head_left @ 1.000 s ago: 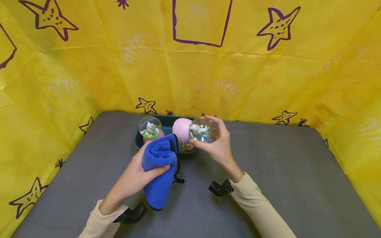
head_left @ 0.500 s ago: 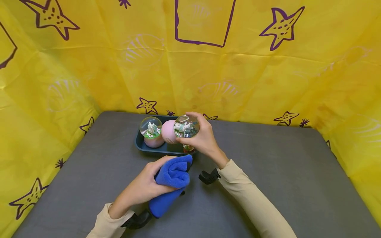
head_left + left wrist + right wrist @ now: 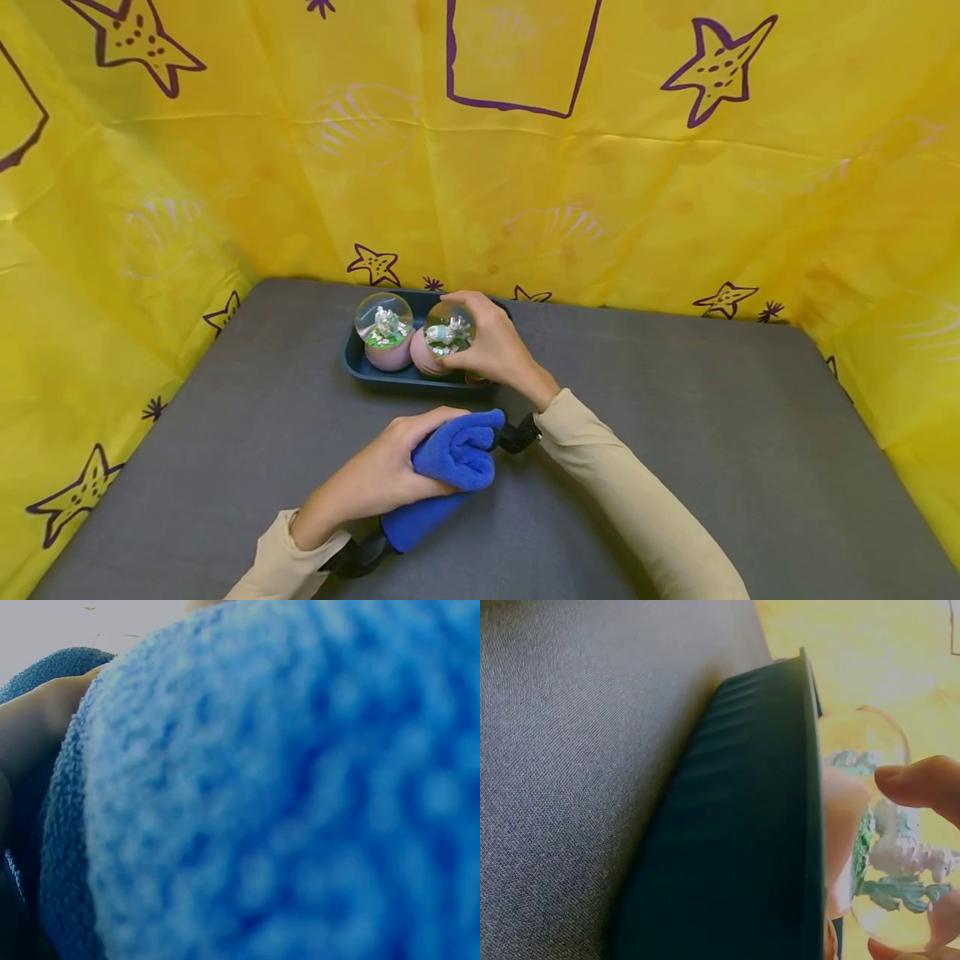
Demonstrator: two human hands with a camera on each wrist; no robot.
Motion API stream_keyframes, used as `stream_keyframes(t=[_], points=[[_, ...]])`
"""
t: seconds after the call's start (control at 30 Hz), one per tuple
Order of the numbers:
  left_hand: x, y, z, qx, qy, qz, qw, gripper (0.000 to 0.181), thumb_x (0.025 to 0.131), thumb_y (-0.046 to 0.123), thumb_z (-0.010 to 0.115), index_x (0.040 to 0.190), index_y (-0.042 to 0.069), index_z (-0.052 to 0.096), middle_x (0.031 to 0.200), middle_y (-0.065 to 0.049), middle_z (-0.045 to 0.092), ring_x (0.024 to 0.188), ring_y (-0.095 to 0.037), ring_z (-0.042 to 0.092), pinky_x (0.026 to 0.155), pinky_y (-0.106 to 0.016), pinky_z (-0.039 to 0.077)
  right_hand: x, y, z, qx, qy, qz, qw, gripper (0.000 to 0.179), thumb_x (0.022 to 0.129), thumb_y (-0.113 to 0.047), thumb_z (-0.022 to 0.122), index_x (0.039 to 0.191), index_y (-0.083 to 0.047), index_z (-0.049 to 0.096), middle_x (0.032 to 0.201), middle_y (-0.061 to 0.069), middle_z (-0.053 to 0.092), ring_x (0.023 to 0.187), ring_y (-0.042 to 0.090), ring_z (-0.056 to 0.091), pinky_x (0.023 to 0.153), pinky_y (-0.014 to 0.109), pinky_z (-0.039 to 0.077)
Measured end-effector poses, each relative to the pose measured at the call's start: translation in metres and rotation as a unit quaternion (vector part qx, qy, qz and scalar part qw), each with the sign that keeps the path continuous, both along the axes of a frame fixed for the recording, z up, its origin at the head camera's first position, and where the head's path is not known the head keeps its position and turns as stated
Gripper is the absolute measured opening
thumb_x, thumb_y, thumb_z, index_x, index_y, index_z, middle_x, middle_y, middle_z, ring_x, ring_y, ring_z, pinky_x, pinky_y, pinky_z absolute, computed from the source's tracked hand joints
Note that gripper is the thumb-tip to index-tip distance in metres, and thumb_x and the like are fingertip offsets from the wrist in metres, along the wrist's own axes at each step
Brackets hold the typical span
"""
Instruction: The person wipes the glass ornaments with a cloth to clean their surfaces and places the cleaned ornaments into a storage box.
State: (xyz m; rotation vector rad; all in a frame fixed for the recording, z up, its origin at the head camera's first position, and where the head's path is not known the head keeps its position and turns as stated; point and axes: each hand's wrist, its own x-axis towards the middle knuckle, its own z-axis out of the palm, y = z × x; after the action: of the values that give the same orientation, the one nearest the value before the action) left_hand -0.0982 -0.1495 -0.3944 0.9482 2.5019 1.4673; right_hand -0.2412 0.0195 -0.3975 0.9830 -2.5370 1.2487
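Note:
My right hand [image 3: 498, 346] grips the glass ball of a snow globe [image 3: 448, 330] with a pink base. This globe leans a little in the dark teal tray [image 3: 382, 380], close beside a second snow globe [image 3: 388, 354] that stands upright at the tray's left. In the right wrist view, a thumb and fingers lie on the glass of the held globe [image 3: 889, 859], behind the tray's wall [image 3: 735, 810]. Nearer the body, my left hand [image 3: 390, 467] holds a folded blue towel [image 3: 457, 454]. The towel [image 3: 262, 787] fills most of the left wrist view.
Under the right hand, a small red item [image 3: 476, 377] is mostly hidden in the tray. The tray stands on a grey table [image 3: 660, 433] near its back edge. Yellow cloth [image 3: 525, 175] with starfish drawings hangs behind and along both sides.
The right hand has brought its globe leftward and down into the tray, turning it from lying sideways to nearly upright. The left hand has drawn back from the tray toward the body with the towel.

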Motion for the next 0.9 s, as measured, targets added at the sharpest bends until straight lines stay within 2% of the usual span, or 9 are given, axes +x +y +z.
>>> stream_keyframes(t=[0.1,0.33,0.57,0.9], points=[[0.0,0.001,-0.001,-0.004,-0.006,-0.002,1.0,0.057,0.081,0.024,0.083,0.132,0.022,0.058,0.121,0.005,0.069,0.102,-0.007,0.064,0.092,-0.029,0.052,-0.003,-0.002,-0.002,0.016,-0.005,0.003,0.9999,0.077,0.067,-0.018,0.09,0.135,-0.01,0.056,0.136,0.008,0.058,0.123,0.025,0.056,0.102,0.043,0.048],[-0.001,0.002,-0.003,-0.007,0.003,-0.004,1.0,0.057,0.08,0.023,0.084,0.13,0.022,0.059,0.118,0.005,0.07,0.1,-0.006,0.064,0.09,-0.028,0.053,-0.007,-0.006,-0.005,0.046,-0.03,0.004,0.9985,0.078,0.068,-0.014,0.089,0.138,-0.012,0.056,0.14,0.007,0.055,0.125,0.026,0.055,0.104,0.045,0.047],[-0.001,0.002,-0.004,-0.021,-0.003,-0.004,0.9998,0.058,0.081,0.025,0.083,0.132,0.022,0.057,0.121,0.004,0.069,0.102,-0.007,0.064,0.092,-0.029,0.052,-0.007,-0.011,-0.003,0.076,-0.059,0.012,0.9953,0.084,0.073,-0.015,0.086,0.146,-0.013,0.045,0.148,0.008,0.044,0.129,0.027,0.05,0.105,0.045,0.046],[0.001,0.007,-0.006,-0.059,0.016,-0.001,0.9981,0.058,0.081,0.027,0.082,0.132,0.023,0.057,0.12,0.007,0.069,0.1,-0.005,0.063,0.091,-0.029,0.052,-0.01,-0.012,-0.007,0.059,-0.059,0.014,0.9964,0.083,0.072,-0.019,0.089,0.143,-0.008,0.047,0.144,0.01,0.051,0.127,0.027,0.053,0.106,0.042,0.046]])
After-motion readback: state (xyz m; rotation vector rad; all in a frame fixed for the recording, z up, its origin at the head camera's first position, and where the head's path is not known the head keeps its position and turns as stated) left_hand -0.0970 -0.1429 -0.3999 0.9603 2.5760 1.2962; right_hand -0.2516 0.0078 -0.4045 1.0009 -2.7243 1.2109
